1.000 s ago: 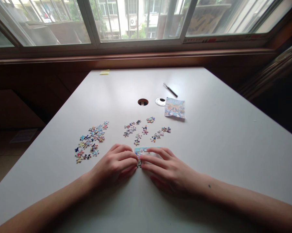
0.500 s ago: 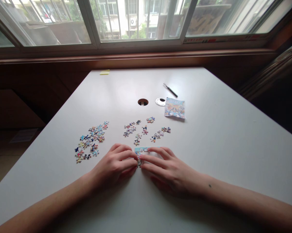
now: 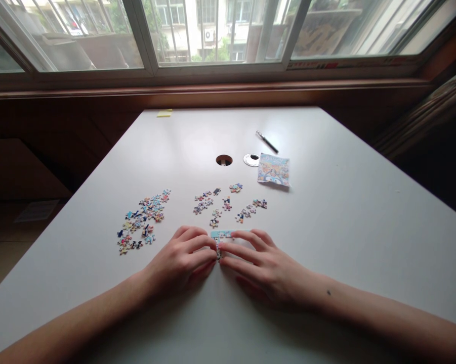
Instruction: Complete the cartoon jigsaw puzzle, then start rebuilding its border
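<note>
Nothing moved: two hands still press one joined puzzle strip [image 3: 223, 234].

two hands [image 3: 220, 260], one pen [image 3: 266, 141], one picture card [image 3: 273, 170]

Joined puzzle strip [image 3: 223, 234] mostly under fingers

**Hands: pose and state**

Left hand [image 3: 182, 259] lies palm down, fingers curled inward toward the right hand [image 3: 260, 263]. Right hand palm down, fingers extended leftward. Fingertips of both meet at centre. Forearms bare, converging from the near corners.
</note>
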Demonstrator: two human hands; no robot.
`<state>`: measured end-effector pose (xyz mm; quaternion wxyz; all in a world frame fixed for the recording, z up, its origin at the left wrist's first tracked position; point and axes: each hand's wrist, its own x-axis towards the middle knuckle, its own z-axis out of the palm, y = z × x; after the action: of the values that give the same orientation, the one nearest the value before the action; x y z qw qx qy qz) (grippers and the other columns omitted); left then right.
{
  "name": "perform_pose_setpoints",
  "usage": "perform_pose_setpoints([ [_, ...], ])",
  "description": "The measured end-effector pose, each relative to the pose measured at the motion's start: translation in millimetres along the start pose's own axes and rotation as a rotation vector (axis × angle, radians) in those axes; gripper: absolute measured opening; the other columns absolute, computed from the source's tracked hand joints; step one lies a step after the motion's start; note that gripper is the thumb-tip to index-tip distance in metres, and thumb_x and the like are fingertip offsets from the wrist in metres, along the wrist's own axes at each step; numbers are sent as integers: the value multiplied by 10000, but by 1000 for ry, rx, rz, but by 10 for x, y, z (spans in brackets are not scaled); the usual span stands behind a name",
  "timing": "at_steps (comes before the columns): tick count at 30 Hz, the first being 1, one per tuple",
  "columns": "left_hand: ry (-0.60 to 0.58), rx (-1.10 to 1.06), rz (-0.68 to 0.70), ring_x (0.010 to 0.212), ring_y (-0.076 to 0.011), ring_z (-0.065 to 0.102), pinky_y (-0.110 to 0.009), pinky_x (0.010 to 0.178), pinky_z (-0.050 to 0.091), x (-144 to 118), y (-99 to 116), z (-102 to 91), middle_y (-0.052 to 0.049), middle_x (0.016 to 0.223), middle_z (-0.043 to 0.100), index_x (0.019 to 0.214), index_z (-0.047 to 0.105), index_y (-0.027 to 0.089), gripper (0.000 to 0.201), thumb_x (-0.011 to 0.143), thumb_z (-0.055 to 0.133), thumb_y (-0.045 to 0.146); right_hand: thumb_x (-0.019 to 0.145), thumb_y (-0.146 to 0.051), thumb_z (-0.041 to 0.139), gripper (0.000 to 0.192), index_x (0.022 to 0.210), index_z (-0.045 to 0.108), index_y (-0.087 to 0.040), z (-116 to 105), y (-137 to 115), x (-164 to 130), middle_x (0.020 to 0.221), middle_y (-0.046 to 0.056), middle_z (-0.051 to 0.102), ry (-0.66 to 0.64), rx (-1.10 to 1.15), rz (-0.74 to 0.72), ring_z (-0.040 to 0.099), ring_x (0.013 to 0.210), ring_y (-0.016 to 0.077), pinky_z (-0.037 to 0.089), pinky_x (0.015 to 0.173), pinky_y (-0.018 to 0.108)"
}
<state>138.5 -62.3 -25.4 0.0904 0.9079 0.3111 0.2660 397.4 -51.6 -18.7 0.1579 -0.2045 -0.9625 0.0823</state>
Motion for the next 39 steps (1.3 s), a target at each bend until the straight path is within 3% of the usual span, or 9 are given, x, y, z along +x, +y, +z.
perform_pose_setpoints([
  [12, 14, 19, -20, 1032, -211, 581, -358, 924, 464, -1, -3, 37, -76, 1039, 674, 985, 629, 188, 134, 901, 567, 105, 942, -219, 509, 442, 1382, 511, -177, 14, -8, -4, 1467, 104, 510, -21, -2, 5, 390, 1345, 308, 356, 1063, 482],
  [15, 4, 3, -32, 1027, -216, 575, -370, 921, 461, 3, -5, 31, -76, 1045, 663, 994, 624, 189, 144, 895, 570, 100, 920, -219, 536, 458, 1377, 514, -187, -2, 18, -11, 1466, 106, 502, 23, 9, 17, 385, 1340, 314, 362, 1062, 483],
  [18, 31, -12, -43, 957, -201, 581, -356, 877, 473, 20, -19, -20, -77, 1011, 650, 983, 626, 192, 139, 887, 577, 106, 883, -207, 576, 260, 1137, 631, -198, -50, 179, -23, 1228, 116, 637, 193, 38, 94, 508, 1175, 280, 421, 972, 436],
  [20, 67, -27, -62, 878, -187, 578, -333, 825, 480, 29, -43, -65, -69, 915, 644, 933, 623, 186, 107, 888, 563, 109, 880, -202, 563, 59, 862, 619, -195, -88, 356, -40, 857, 59, 650, 320, 79, 233, 563, 842, 202, 452, 817, 365],
  [21, 75, -38, -80, 832, -178, 572, -318, 791, 481, 30, -58, -85, -58, 852, 635, 906, 617, 182, 101, 890, 550, 110, 888, -223, 547, 133, 761, 575, -194, -105, 447, -51, 689, 12, 570, 357, 124, 308, 507, 672, 158, 441, 715, 322],
  [23, 67, -66, -162, 734, -157, 551, -282, 705, 474, 25, -86, -111, -31, 755, 604, 898, 603, 177, 107, 896, 519, 111, 917, -278, 514, 243, 688, 519, -198, -130, 597, -74, 577, -36, 443, 339, 273, 534, 398, 541, 117, 373, 560, 260],
  [25, 48, -97, -271, 662, -136, 525, -249, 625, 451, 14, -103, -118, -11, 727, 579, 930, 583, 172, 107, 899, 495, 119, 924, -322, 509, 274, 680, 506, -196, -142, 676, -91, 585, -38, 427, 330, 378, 665, 383, 544, 112, 339, 527, 246],
  [27, 25, -119, -328, 651, -129, 513, -236, 595, 436, 3, -109, -111, -11, 747, 567, 942, 563, 170, 98, 898, 485, 128, 915, -336, 524, 264, 695, 524, -191, -141, 684, -97, 606, -34, 447, 304, 422, 686, 390, 564, 113, 335, 533, 244],
  [39, -59, -117, -278, 696, -153, 463, -259, 636, 390, -1, -116, -99, -23, 747, 509, 869, 535, 165, 107, 915, 450, 119, 901, -321, 541, 239, 701, 540, -190, -138, 632, -91, 603, -39, 447, 258, 437, 661, 380, 563, 110, 324, 538, 242],
])
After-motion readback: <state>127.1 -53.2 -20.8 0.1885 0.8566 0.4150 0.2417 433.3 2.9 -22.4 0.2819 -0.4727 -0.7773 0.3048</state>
